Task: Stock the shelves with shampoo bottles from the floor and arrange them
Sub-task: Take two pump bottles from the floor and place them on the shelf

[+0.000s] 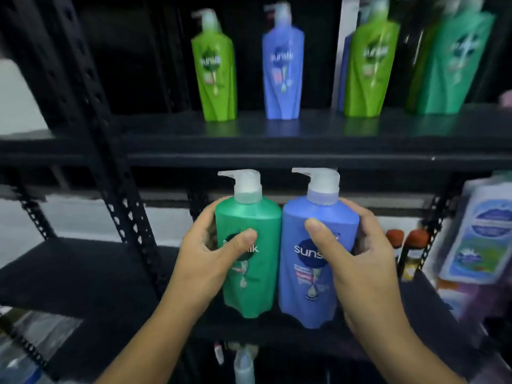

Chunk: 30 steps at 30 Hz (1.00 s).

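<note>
My left hand (206, 253) grips a teal-green pump bottle (255, 217) and my right hand (357, 259) grips a blue pump bottle (304, 289). Both stand upright and touch side by side in front of the middle shelf (83, 275). The upper shelf (304, 128) carries a light green bottle (217, 70), a blue bottle (282, 70), a second light green bottle (370, 67) and a teal bottle (454, 65), all upright.
A perforated black upright post (110, 151) stands to the left of my hands. At the right edge of the middle shelf sit a white labelled bottle (479, 231) and small orange-capped bottles (415, 239). Another pump bottle (243, 364) shows below, between my forearms.
</note>
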Each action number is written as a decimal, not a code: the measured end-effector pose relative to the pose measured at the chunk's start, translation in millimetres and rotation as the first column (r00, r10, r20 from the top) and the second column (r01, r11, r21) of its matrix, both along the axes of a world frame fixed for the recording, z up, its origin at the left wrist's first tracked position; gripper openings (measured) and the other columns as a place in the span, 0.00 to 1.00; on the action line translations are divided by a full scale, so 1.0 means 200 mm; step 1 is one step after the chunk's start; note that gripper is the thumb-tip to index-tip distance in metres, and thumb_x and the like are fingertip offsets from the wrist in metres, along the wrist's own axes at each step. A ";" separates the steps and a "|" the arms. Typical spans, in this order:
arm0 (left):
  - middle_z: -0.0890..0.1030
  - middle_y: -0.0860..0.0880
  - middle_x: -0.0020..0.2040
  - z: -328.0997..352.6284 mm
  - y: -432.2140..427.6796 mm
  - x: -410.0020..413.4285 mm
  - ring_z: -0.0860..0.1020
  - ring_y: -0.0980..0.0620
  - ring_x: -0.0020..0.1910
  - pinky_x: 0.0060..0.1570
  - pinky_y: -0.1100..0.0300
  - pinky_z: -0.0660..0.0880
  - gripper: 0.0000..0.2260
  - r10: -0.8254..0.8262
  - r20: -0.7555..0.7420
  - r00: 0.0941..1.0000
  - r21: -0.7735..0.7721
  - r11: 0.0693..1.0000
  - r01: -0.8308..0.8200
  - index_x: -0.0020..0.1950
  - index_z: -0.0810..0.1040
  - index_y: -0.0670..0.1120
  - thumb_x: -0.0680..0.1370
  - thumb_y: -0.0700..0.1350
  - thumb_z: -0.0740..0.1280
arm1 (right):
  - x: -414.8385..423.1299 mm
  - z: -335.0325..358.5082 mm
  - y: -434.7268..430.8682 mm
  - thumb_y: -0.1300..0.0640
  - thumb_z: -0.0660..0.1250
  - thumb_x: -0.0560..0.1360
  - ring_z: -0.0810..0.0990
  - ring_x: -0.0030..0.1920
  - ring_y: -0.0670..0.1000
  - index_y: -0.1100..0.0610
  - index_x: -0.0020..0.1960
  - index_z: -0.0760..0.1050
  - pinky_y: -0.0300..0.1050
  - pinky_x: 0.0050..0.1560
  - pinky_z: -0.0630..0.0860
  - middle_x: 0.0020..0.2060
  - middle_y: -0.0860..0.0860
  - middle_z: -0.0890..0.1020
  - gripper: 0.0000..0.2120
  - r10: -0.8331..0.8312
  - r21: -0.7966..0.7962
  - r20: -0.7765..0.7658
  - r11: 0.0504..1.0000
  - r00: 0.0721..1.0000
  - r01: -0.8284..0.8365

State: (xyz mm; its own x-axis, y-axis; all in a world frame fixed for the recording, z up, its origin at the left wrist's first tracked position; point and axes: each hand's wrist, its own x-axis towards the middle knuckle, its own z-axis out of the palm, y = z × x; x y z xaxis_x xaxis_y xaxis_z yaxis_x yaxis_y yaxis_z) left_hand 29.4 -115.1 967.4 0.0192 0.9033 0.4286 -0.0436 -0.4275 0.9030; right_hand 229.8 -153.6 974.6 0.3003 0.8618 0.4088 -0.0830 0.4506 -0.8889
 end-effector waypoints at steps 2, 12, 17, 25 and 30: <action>0.86 0.49 0.55 0.18 0.05 0.01 0.85 0.50 0.53 0.41 0.60 0.80 0.23 0.025 0.034 0.999 0.074 0.997 -0.028 0.63 0.80 0.59 0.70 0.56 0.80 | -0.01 0.19 0.06 0.44 0.77 0.65 0.86 0.50 0.50 0.47 0.59 0.79 0.52 0.49 0.81 0.51 0.49 0.86 0.24 -0.004 0.064 0.018 0.998 1.000 0.003; 0.87 0.49 0.50 0.93 0.33 0.05 0.86 0.51 0.47 0.37 0.55 0.80 0.16 0.119 0.168 0.978 0.287 0.944 -0.165 0.57 0.83 0.52 0.72 0.57 0.75 | -0.03 0.95 0.39 0.42 0.77 0.69 0.87 0.48 0.53 0.53 0.58 0.79 0.57 0.50 0.84 0.48 0.52 0.87 0.22 0.086 0.216 0.056 0.972 0.995 -0.097; 0.87 0.51 0.51 1.11 0.53 0.03 0.87 0.51 0.49 0.41 0.53 0.81 0.14 0.149 0.138 0.979 0.306 0.934 -0.186 0.58 0.82 0.53 0.76 0.56 0.76 | -0.06 1.12 0.60 0.41 0.77 0.70 0.88 0.47 0.53 0.54 0.57 0.78 0.59 0.51 0.84 0.48 0.52 0.87 0.23 0.083 0.208 0.041 0.974 0.996 -0.090; 0.87 0.54 0.51 1.10 0.76 0.04 0.86 0.54 0.48 0.41 0.59 0.80 0.11 0.137 0.073 0.988 0.275 0.949 -0.153 0.58 0.81 0.55 0.78 0.54 0.74 | -0.09 1.12 0.90 0.39 0.78 0.68 0.87 0.46 0.49 0.49 0.56 0.78 0.58 0.52 0.84 0.47 0.48 0.87 0.22 0.007 0.190 0.108 0.981 0.994 -0.027; 0.85 0.59 0.51 1.07 0.85 0.02 0.85 0.58 0.50 0.51 0.53 0.81 0.11 0.172 0.012 0.985 0.310 0.936 -0.168 0.60 0.78 0.60 0.79 0.57 0.72 | -0.07 1.10 0.96 0.38 0.75 0.71 0.86 0.47 0.44 0.47 0.62 0.76 0.50 0.51 0.84 0.49 0.44 0.85 0.24 -0.007 0.190 0.171 0.981 0.985 -0.026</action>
State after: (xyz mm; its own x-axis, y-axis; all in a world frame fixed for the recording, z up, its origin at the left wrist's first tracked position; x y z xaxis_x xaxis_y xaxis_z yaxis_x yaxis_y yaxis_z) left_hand 34.1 55.2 1181.5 -0.1145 0.7171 0.6875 0.0668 -0.6849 0.7256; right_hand 215.2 37.7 1194.8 0.2038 0.7652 0.6106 0.0569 0.6134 -0.7877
